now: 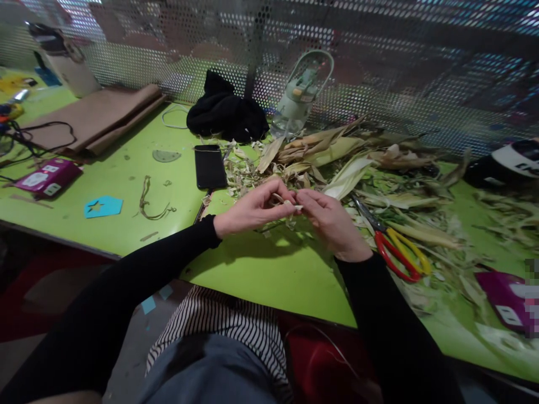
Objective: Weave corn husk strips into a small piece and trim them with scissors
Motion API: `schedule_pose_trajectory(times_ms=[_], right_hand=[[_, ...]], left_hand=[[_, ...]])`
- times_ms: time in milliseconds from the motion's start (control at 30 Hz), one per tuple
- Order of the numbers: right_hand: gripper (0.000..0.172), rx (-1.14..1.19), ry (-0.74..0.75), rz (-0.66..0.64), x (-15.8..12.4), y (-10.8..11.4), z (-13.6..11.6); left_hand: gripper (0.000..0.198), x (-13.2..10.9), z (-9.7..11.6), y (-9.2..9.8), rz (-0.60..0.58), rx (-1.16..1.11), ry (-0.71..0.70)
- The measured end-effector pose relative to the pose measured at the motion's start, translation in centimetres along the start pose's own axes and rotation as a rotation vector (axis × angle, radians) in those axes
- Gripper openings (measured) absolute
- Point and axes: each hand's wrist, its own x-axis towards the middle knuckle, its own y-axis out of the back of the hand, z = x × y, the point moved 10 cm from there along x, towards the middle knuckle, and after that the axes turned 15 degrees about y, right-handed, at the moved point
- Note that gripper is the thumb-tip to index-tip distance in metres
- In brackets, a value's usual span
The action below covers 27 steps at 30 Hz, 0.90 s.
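My left hand (252,210) and my right hand (330,221) meet above the green table (261,275), fingertips pinched together on a small pale strip of corn husk (295,205). Both hands are closed on it. Just behind them lies a heap of dry corn husks (328,154). Red and yellow scissors (393,247) rest on the table right of my right wrist.
A black phone (209,166) lies left of the husks, with a black cloth (227,115) and a pale green bottle (301,92) behind. Brown paper (92,118), a magenta box (48,178) and a blue star cut-out (102,207) lie at left. A perforated metal screen (379,67) backs the table.
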Motion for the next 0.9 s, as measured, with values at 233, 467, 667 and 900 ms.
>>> schedule_pose_trajectory(times_ms=[233,467,667,900], right_hand=[[0.014,-0.032,0.079,0.095,0.2,1.0,-0.7],[0.023,-0.075,0.145,0.194,0.2,2.4,-1.1],[0.021,-0.381,0.263,0.146,-0.3,1.7,-3.5],[0.021,-0.707,0.479,0.044,-0.8,-0.9,-6.3]], left_hand=[[0.016,-0.3,0.5,-1.1,0.001,0.268,-0.091],[0.017,0.5,-1.0,0.6,0.108,0.18,0.07],[0.014,0.7,-1.6,2.6,0.215,-0.021,0.137],[0.014,0.7,-1.8,2.8,0.269,-0.051,0.132]])
